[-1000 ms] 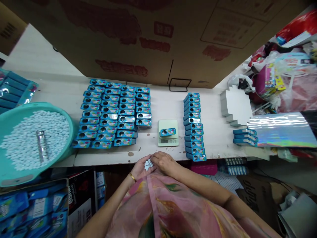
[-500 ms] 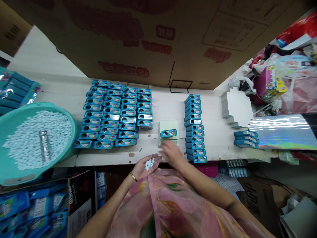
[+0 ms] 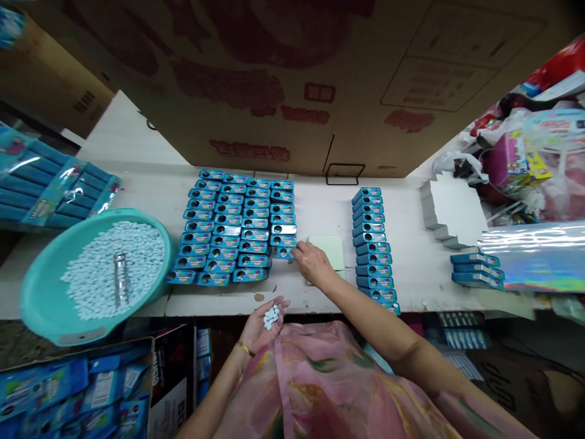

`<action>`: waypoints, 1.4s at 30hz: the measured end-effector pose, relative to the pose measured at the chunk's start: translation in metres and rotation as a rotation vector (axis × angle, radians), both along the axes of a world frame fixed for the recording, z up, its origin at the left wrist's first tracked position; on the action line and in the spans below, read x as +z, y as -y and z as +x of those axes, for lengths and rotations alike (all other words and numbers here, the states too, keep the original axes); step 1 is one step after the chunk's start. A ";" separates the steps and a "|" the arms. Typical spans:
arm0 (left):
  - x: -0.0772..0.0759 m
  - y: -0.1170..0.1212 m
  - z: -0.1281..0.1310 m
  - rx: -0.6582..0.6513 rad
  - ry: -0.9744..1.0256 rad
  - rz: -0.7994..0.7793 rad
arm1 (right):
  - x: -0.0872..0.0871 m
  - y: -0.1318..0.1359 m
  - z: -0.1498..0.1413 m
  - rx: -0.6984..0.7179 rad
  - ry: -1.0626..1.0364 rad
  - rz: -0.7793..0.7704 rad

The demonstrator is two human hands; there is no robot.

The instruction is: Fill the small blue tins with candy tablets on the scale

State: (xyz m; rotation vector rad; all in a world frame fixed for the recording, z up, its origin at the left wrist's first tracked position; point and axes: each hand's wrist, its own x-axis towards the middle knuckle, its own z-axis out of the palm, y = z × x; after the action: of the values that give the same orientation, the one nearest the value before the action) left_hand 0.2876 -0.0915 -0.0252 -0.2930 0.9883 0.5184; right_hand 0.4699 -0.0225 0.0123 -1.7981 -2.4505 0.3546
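In my left hand [image 3: 258, 323], palm up and cupped at the table's front edge, rests a small heap of pale blue candies [image 3: 271, 317]. My right hand [image 3: 312, 262] grips the end of a small blue tin [image 3: 284, 252] at the near end of the rightmost column of the left-hand block of tins [image 3: 217, 241]. Right beside that hand is a pale green scale [image 3: 329, 245], partly covered by the hand and wrist, with no tin on the part that shows. To its right runs another row of blue tins [image 3: 371, 236].
A turquoise basin [image 3: 41, 299] of the same candies holds a metal scoop [image 3: 120, 274]. A large cardboard box [image 3: 256, 116] fills the back. White card stacks [image 3: 452, 207] and several blue packs [image 3: 478, 271] lie right. Under the table, a box holds blue packets [image 3: 59, 390].
My right hand went from my left palm to the scale, then carried the tin left to the block's rightmost column. My left hand still holds the candies. The view shifted slightly.
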 end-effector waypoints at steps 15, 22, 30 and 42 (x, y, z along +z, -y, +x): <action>0.006 -0.020 0.008 -0.101 -0.110 0.049 | -0.002 0.143 0.119 -0.285 -0.191 0.106; 0.007 -0.021 0.030 -0.159 -0.117 0.058 | -0.034 0.214 0.161 -0.277 0.195 0.003; 0.013 -0.015 0.037 -0.142 -0.111 0.079 | 0.007 0.191 0.131 -0.162 0.242 -0.016; 0.015 -0.006 0.026 -0.070 -0.087 0.082 | 0.000 0.027 0.054 0.055 0.256 0.013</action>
State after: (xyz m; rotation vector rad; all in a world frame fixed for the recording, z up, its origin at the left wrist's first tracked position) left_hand 0.3140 -0.0852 -0.0098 -0.1631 1.0552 0.5102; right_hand 0.5238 -0.0497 0.0122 -1.8790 -2.6658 0.1175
